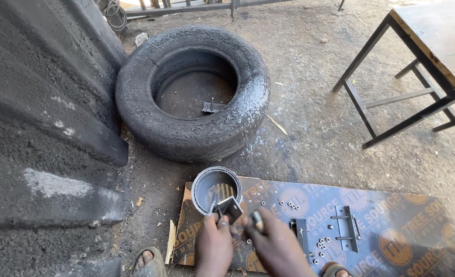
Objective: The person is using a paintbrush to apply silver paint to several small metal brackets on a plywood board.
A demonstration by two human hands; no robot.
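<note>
Seen from above, the left hand (214,241) gripped a small grey metal bracket (231,207) just over the near rim of a paint tin (201,185) directly ahead, while the right hand (273,238), close beside it, was closed around a thin brush handle (257,220) pointing away.
</note>
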